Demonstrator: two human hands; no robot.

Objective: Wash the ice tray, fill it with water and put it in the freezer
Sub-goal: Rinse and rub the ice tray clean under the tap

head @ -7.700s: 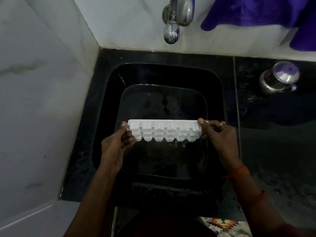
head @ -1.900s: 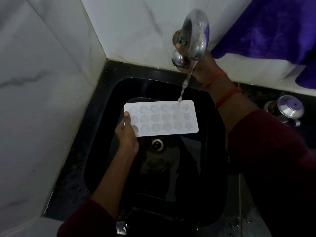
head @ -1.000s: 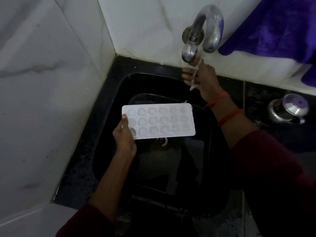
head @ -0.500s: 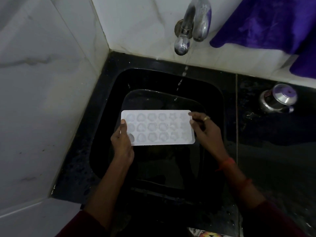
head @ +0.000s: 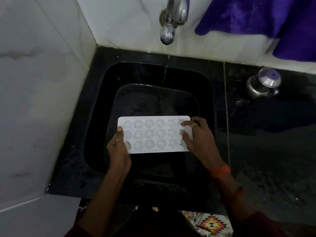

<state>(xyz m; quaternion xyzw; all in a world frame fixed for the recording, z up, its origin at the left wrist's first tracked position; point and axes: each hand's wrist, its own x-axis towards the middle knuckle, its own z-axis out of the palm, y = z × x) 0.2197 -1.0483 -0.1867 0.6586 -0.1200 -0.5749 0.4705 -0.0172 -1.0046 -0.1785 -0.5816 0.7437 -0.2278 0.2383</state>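
Both my hands grip the white ice tray (head: 153,134), one at each short end, and hold it level above the black sink (head: 203,93) with its hollows facing up. My left hand (head: 118,151) clasps the near left corner, the thumb laid flat along the top of the left edge. My right hand (head: 198,137) closes on the right end, with fingers spread over the last column of hollows and a ring showing on one finger. The tray has three rows of shaped hollows; I cannot tell how much water lies in them.

Behind the tray, a thin stream of water falls from the steel tap (head: 172,19) into the far part of the sink, well clear of the tray. A purple cloth (head: 256,19) hangs on the white wall to the right of the tap. On the dark worktop (head: 265,151) to the right of the sink stands a small steel pot with a lid (head: 263,84), near the wall. Red threads circle my right wrist.
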